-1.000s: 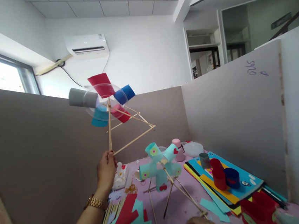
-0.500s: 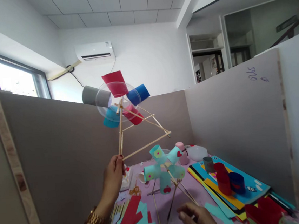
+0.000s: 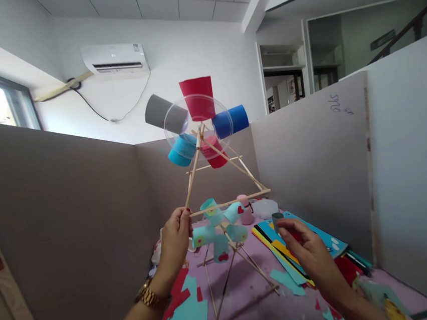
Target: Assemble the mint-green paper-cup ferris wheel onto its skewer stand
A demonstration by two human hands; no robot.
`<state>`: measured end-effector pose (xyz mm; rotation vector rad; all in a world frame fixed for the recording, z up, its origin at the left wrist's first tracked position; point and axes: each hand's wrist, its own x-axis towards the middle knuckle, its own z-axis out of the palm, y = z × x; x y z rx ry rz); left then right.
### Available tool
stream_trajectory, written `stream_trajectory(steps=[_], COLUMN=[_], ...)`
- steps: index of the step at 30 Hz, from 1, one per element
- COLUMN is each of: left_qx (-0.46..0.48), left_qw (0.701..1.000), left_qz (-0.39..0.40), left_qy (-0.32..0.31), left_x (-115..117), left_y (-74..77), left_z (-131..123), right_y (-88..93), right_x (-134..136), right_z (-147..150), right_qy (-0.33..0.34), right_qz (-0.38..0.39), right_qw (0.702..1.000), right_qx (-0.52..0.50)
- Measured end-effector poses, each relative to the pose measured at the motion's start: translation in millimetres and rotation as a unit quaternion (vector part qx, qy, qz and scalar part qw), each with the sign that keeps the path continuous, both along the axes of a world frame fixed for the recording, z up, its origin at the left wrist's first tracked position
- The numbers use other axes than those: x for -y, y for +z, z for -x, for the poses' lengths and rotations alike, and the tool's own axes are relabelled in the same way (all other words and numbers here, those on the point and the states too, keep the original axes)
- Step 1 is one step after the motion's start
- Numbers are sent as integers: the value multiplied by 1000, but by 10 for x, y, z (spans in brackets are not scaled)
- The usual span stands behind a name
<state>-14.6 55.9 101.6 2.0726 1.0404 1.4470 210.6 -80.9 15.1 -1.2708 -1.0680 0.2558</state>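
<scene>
Raised in front of me is a model Ferris wheel (image 3: 200, 131) on a frame of thin wooden sticks, with red, grey, blue and light blue paper tubes round a clear plastic disc. My left hand (image 3: 177, 229) is closed on the frame's lower left corner. On the table below stands a second, smaller stick model with pale turquoise paper tubes (image 3: 221, 248), decorated with hearts and flowers. Over the right side of the table hovers my right hand (image 3: 308, 251), its fingers apart and slightly curled, with nothing seen in it. It partly hides a red paper piece behind it.
Coloured paper sheets (image 3: 320, 232) lie on the right, with a grey paper tube (image 3: 277, 220) on them. A pink bottle (image 3: 246, 214) and a white bowl (image 3: 265, 209) stand at the back. Turquoise paper (image 3: 187, 316) and red scraps lie front left. Grey partitions (image 3: 312, 160) surround the table.
My view has turned, and the raised Ferris wheel shows farther right, with its tubes in nearly the same arrangement. My right hand has risen and moved right, away from the smaller model.
</scene>
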Motion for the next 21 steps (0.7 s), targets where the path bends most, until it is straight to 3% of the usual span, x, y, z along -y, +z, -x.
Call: stream_trajectory(steps=[8,12,17,21], left_qx=[7,11,11,-1], left_qw=[999,998,995,991], left_qz=[0,17,33,36], left_qy=[-33,-65,-97,-127], left_x=[236,375,548,760], left_y=[72,60,75,116], left_z=[-155,-159,-175,-233], right_y=[159,268,416,582], right_x=[299,505,783,1056], right_z=[-49,-87,-110,-62], right_qy=[-10,-55,-144,-183], right_qz=[-34,-109,-219,-272], right_qw=[998,990,965,939], right_qx=[-51,-69,-6,107])
